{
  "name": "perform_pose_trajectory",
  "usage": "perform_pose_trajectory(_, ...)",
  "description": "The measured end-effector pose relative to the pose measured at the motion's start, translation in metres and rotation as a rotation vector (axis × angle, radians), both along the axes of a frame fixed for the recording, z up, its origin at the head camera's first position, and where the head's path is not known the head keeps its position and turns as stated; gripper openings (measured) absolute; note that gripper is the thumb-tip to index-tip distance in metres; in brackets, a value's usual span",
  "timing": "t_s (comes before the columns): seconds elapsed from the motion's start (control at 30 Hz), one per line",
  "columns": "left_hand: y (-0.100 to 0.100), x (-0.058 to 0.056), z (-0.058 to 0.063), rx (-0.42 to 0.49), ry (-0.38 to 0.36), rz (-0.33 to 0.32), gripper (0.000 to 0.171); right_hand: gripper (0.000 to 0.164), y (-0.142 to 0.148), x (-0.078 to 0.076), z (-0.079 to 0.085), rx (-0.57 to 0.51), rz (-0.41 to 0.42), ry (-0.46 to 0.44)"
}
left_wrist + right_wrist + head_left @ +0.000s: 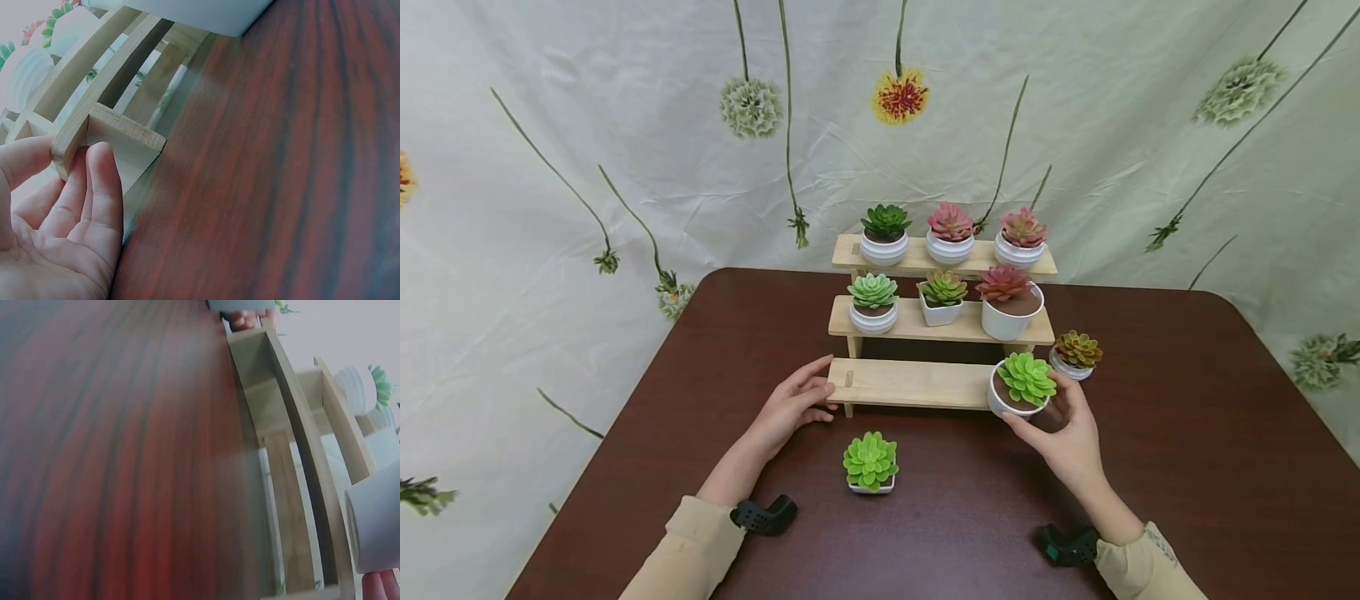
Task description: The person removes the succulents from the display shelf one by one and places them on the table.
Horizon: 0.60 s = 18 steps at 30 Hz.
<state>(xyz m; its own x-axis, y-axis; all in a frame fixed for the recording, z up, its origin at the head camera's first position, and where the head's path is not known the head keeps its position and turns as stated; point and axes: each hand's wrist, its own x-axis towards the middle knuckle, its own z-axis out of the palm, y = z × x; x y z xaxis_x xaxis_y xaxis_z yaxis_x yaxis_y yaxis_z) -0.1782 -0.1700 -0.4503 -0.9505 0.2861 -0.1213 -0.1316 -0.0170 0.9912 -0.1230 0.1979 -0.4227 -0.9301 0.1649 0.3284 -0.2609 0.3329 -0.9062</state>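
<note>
A three-tier wooden plant stand [917, 383] stands at the middle of the table. My left hand [793, 400] pinches the left end of its lowest board [78, 137], thumb on one face and fingertips on the other. At that board's right end, my right hand [1067, 433] holds a round white pot with a bright green succulent [1026, 379], thumb at the front and fingers around the right side. The right wrist view shows the white pot [378, 519] close over the board, with fingertips [380, 586] at its side; most of this hand is out of frame there.
Several potted succulents line the top tier [917, 265] and middle tier [910, 321]. A small brownish-orange succulent [1077, 354] stands on the table right of the stand. Another bright green succulent in a square white pot [870, 462] sits in front. A flower-print cloth [662, 125] hangs behind.
</note>
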Motion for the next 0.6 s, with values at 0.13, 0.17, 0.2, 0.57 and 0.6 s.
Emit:
perform_pose_trajectory(0.13,0.000,0.000,0.000,-0.001,-0.004,0.001,0.055,0.069,0.009,0.002,-0.001,-0.001,-0.052,0.019)
perform_pose_trajectory(0.17,0.000,0.000,0.000,0.000,-0.005,0.001,0.055,0.069,0.011,0.003,-0.001,0.003,-0.067,0.020)
perform_pose_trajectory(0.2,0.000,0.000,0.000,0.000,-0.005,0.000,0.055,0.069,0.014,0.003,-0.001,0.003,-0.078,0.027)
perform_pose_trajectory(0.57,0.000,0.000,-0.001,-0.005,0.005,-0.003,0.056,0.069,0.047,0.001,-0.019,0.015,-0.178,0.099)
perform_pose_trajectory(0.6,0.000,0.000,-0.001,-0.006,0.005,-0.004,0.056,0.068,0.048,0.002,-0.017,0.013,-0.191,0.095)
